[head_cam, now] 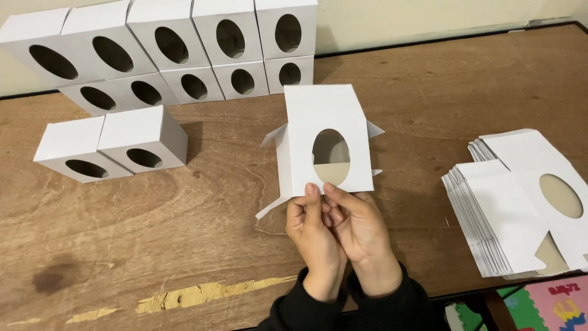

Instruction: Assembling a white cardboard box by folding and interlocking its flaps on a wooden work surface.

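A white cardboard box blank [324, 122] with an oval cut-out is partly folded up, its side flaps sticking out. It is held upright above the wooden table [202, 214]. My left hand [313, 236] and my right hand [361, 230] pinch its lower edge together, thumbs on the front face. Both wrists are in black sleeves. To the right lies a stack of flat white box blanks [514, 208], also with oval holes.
Several finished white boxes with oval holes [177, 49] are stacked in two rows against the back wall. Two more folded boxes [113, 144] stand at the left. A colourful foam floor mat [551, 306] shows beyond the table's near right edge.
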